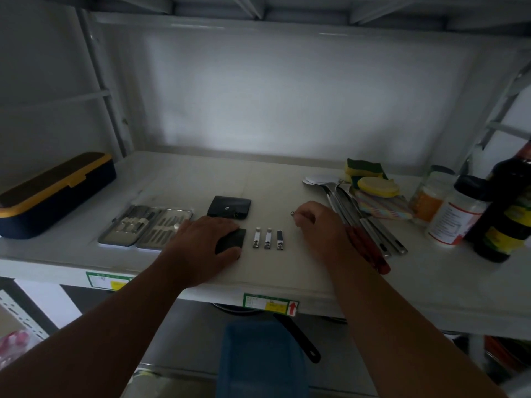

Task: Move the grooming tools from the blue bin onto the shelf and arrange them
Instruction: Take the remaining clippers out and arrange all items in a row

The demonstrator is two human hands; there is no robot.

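I see my left hand [201, 244] lying on the white shelf [201, 179], its fingers curled round a small black pouch [234, 239] whose near half they cover. Behind it lies a second black snap-button pouch [229, 206], closed. Just right of the gripped pouch, three small metal nail clippers [267, 238] lie side by side in a row, the rightmost darker. To the left, an open silver manicure kit case [145, 226] shows rows of tools, too dim to tell apart; my left hand hides its right corner.

My right hand [319, 225] hovers near the clippers, fingers narrowly pinching a tiny metal ring [292, 214]; what hangs from it I cannot make out. Past it lie steel ladles with red and black handles [370, 234], partly covered by my wrist.

The blue bin [260, 357] sits below the shelf edge, blurred, its contents unreadable. A navy box with yellow trim [54, 193] stands at far left.
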